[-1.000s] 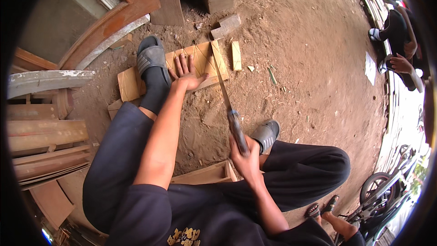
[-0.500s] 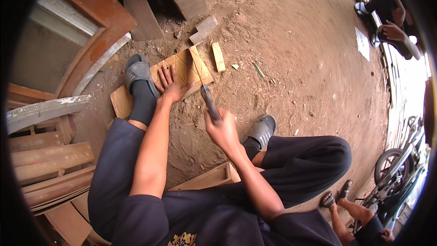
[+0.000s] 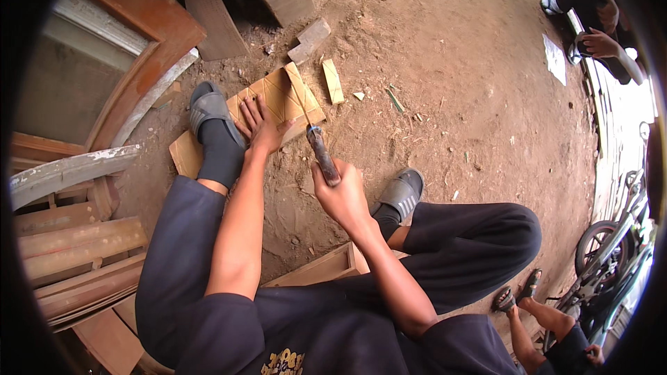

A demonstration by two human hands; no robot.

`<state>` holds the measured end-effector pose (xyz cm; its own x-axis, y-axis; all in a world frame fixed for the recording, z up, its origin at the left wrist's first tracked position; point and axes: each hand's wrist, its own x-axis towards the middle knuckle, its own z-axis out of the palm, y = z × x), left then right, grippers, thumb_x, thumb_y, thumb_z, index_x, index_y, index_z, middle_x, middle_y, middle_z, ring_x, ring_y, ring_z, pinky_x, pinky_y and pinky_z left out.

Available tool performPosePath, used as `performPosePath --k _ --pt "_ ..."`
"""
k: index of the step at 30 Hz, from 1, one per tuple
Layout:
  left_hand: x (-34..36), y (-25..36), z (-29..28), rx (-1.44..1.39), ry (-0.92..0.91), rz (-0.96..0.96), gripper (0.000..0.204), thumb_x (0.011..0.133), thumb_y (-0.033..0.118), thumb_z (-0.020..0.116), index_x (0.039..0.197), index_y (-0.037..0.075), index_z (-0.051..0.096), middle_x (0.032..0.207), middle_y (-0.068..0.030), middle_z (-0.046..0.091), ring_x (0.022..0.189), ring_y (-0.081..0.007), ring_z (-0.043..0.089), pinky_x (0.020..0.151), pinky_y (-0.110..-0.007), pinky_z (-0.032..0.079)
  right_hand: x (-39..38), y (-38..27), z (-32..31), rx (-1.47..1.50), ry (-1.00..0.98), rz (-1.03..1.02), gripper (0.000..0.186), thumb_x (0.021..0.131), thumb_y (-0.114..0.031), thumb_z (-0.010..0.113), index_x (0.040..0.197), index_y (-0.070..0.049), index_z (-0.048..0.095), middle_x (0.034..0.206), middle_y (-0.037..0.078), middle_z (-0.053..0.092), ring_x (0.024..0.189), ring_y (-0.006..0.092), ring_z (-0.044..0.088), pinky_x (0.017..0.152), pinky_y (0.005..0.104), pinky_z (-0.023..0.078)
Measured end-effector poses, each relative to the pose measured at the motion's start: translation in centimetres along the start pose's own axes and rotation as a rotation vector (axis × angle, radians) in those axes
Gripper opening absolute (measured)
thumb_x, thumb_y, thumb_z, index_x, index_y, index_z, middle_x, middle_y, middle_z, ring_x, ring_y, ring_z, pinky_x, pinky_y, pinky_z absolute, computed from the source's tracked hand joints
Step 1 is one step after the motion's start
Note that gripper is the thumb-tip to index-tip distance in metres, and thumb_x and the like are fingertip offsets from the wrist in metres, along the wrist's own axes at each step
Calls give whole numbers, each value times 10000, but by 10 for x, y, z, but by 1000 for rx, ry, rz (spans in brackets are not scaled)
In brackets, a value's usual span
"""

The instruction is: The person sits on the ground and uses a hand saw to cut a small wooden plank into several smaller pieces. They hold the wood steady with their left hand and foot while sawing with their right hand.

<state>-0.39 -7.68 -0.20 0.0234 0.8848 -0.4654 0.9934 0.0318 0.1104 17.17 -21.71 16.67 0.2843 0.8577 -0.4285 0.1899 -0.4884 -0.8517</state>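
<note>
A light yellow-brown wooden board (image 3: 267, 92) with criss-cross lines lies on the ground ahead of me. My left hand (image 3: 262, 126) presses flat on it with the fingers spread. My left foot in a grey slide sandal (image 3: 210, 107) stands on the board too. Wrapped round the worn dark handle of a handsaw (image 3: 318, 147), my right hand (image 3: 340, 193) is closed. The saw's thin blade is seen nearly edge-on near the board's right end; how deep it sits is hard to make out. A short offcut (image 3: 333, 82) lies just right of the board.
A grey wood block (image 3: 310, 40) lies beyond the board. Wooden frames (image 3: 149, 17) and stacked timber (image 3: 83, 246) fill the left side. A wooden box (image 3: 326, 265) sits between my legs. Two other people and a motorbike (image 3: 601, 257) are at the right.
The handsaw's handle has shifted slightly, and its blade shows sharper where it was smeared by motion. My left hand stays on the board. The view has moved a little.
</note>
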Motion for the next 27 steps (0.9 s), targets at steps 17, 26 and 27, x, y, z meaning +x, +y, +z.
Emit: performPosePath --k 17,26,27 --pt "1 12 -37 -79 -213 -35 1109 850 728 463 1519 122 -182 1538 -189 -320 1388 -360 -360 1050 -666 -181 -66 -21 -39 -32 -80 4 192 891 -85 634 760 49 592 556 111 520 534 97 495 508 329 427" --pt "0 6 -40 -80 -234 -59 1088 854 713 472 1528 139 -160 1551 -171 -305 1402 -354 -342 1049 -664 -186 1 -26 10 -72 -75 20 291 911 -165 612 726 52 555 565 183 505 496 187 501 513 398 417" --pt "-1 4 -43 -96 -240 -70 1087 853 711 474 1529 142 -159 1550 -171 -307 1401 -353 -342 1048 -665 -187 -22 -15 -2 -118 -64 -45 257 904 -135 623 735 51 568 560 152 519 509 149 512 509 364 425"
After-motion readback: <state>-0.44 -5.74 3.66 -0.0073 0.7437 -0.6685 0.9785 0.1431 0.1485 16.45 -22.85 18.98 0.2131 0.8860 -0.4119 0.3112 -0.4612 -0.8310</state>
